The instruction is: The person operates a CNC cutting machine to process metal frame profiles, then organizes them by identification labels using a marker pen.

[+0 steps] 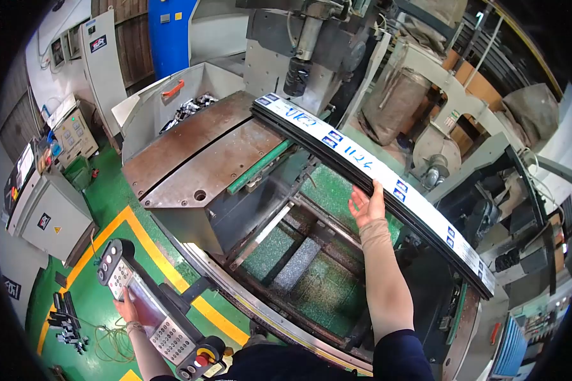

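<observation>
A stack of long dark bars (337, 162) with a white labelled top strip (362, 164) lies diagonally across the machine. Blue handwriting and small blue stickers mark the strip. My right hand (367, 206) is at the near edge of the stack about midway along, thumb against it and fingers apart. At lower left, my left hand (127, 307) rests at the edge of a control panel (143, 305), fingers stretched near its upper buttons. The panel carries a screen, rows of keys and a red knob (202, 359).
The rusty machine table (203, 152) supports the stack's far end, with a green strip (260, 166) along its side. Below the stack is an open frame (299, 267). A machine head (297, 76) hangs above. Black parts (67, 320) and a cable lie on the green floor.
</observation>
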The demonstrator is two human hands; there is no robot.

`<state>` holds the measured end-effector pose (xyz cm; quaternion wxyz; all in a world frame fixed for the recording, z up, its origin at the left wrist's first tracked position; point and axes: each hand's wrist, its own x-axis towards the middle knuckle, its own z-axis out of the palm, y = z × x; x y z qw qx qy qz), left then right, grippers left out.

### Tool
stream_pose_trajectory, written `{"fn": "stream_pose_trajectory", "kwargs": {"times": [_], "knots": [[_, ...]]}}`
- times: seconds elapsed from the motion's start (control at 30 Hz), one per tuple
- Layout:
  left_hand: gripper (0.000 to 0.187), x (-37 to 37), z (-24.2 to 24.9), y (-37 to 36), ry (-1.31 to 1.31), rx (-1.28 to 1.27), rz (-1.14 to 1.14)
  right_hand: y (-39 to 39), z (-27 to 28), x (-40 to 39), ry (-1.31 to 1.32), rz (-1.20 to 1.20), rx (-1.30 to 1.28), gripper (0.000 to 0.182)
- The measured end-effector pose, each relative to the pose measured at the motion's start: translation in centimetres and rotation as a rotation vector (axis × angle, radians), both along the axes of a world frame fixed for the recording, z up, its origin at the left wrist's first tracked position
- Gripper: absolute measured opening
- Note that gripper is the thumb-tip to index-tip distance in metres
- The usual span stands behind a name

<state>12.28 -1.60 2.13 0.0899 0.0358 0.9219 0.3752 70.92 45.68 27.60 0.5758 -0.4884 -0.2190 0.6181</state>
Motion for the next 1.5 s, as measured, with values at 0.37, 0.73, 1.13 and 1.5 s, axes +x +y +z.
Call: {"fn": "stream_pose_trajectory", "kwargs": {"times": [0.37, 0.73, 1.13, 1.5], "knots": [[0.052, -0.6, -1.6, -1.1, -0.704, 0.571, -0.167, -3.4, -0.3, 0.9, -0.375, 0.259, 0.019, 0.069], [0.054, 0.8, -0.2, 2.3, -0.576, 0.397, -0.125, -5.8, 4.1, 9.5, -2.034, -0.127, 0.598, 0.094], [0.064, -6.1, -7.0, -2.0, -0.378, 0.479, -0.211, -5.7, 5.0, 9.6, -2.178, 0.215, 0.448, 0.083], [0.080, 1.3, 4.1, -2.5, -0.469, 0.787, -0.011, -6.3, 5.6, 6.1, -2.193, 0.144, 0.113, 0.104]]}}
